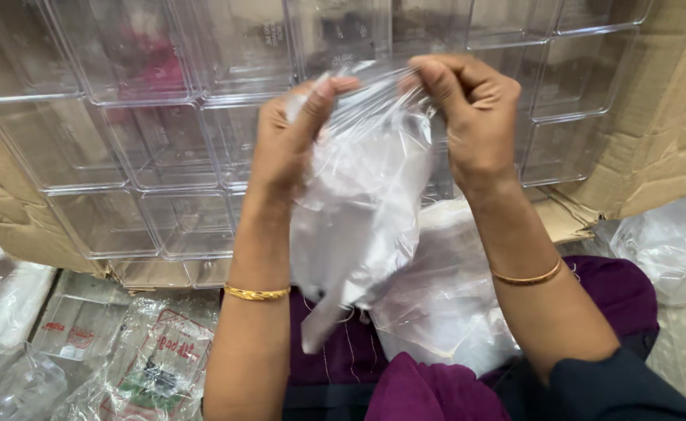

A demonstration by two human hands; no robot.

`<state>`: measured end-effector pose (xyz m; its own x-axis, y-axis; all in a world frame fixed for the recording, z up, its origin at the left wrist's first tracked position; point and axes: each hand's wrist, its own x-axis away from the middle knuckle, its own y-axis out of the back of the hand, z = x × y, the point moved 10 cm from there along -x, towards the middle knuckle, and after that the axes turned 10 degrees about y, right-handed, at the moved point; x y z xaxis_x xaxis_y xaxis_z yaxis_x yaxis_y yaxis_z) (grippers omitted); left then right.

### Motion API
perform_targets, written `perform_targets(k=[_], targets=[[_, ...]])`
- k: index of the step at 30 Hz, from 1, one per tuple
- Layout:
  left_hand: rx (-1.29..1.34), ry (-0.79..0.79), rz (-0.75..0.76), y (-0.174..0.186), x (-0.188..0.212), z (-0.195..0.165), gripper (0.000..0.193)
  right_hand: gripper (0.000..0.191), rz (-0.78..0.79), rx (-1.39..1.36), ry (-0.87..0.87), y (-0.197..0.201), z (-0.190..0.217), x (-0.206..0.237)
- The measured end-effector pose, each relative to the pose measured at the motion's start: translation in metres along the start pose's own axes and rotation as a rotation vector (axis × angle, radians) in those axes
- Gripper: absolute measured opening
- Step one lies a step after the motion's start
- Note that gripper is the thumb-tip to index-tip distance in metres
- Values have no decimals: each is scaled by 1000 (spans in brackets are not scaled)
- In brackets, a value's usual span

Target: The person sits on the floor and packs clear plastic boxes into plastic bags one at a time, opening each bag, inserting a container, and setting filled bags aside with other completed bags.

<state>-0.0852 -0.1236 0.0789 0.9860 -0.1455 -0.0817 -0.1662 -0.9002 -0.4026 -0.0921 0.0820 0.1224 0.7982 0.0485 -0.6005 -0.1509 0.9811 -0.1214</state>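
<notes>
Gripping one clear plastic bag [358,210] at its top, left hand [284,148] and right hand [471,117] pinch it before stacked transparent trays [148,148]; red-labelled packets [163,359] lie lower left.

We see a thin, glossy, crinkled clear plastic bag [358,210], hard shiny transparent plastic trays [163,140] in a rough, matt cardboard box [670,132], polished, probably metal bangles [257,294], and soft matt purple cloth [421,390].

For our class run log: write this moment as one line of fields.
left hand: pinches clear plastic bag top | right hand: pinches same top | behind: clear plastic trays in cardboard box
</notes>
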Motion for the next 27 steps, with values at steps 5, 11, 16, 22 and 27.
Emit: perform_targets(k=[5,11,16,22,27], targets=[[-34,-108,239,-9,-2,-13,35,25,110,-362,-290,-7,-35,8],[-104,-130,149,40,-23,-43,30,27,318,-872,36,-20,18,-26],[-1082,-467,-362,35,-40,-94,23,12,127,53,23,-15,-2,-88],[-1262,-529,-440,12,-37,-104,37,21,178,808,181,-40,-1,-105],[-864,-627,-346,8,-11,-113,25,22,108,556,284,-29,38,-64]])
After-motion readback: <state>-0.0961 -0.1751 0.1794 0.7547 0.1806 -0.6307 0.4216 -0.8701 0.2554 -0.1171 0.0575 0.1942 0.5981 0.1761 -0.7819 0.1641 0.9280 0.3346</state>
